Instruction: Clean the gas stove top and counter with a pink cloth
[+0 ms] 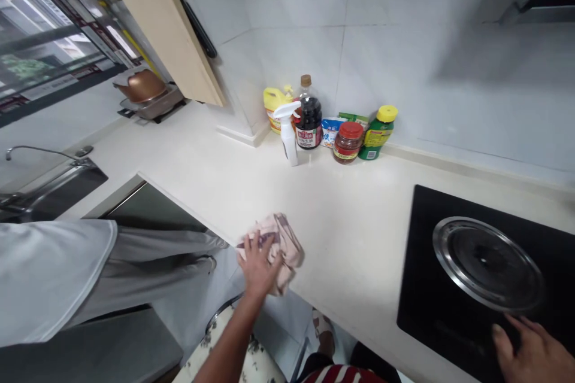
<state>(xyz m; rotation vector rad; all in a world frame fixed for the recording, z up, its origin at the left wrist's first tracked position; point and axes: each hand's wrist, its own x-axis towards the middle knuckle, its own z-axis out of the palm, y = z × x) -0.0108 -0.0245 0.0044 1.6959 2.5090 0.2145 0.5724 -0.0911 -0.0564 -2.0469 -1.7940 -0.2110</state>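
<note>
My left hand (260,264) lies over a crumpled pink cloth (290,245) with purplish stripes, gripping it against the white countertop (345,251) at its front edge. Part of the cloth hangs over that edge. At the lower right, my right hand (534,350) is above the black cooktop (431,323), thumb and fingers apart with nothing visible in them. Its fingertips are close to the steel rim of a round burner piece (449,269); whether they touch it I cannot tell.
Along the wall stand a white spray bottle (288,134), a dark sauce bottle (309,114), a yellow jug (272,109), a red-lidded jar (347,142) and a green, yellow-capped jar (378,133). Another person (49,281) stands at left, near the sink (67,188). A copper-coloured kettle (144,86) sits beyond.
</note>
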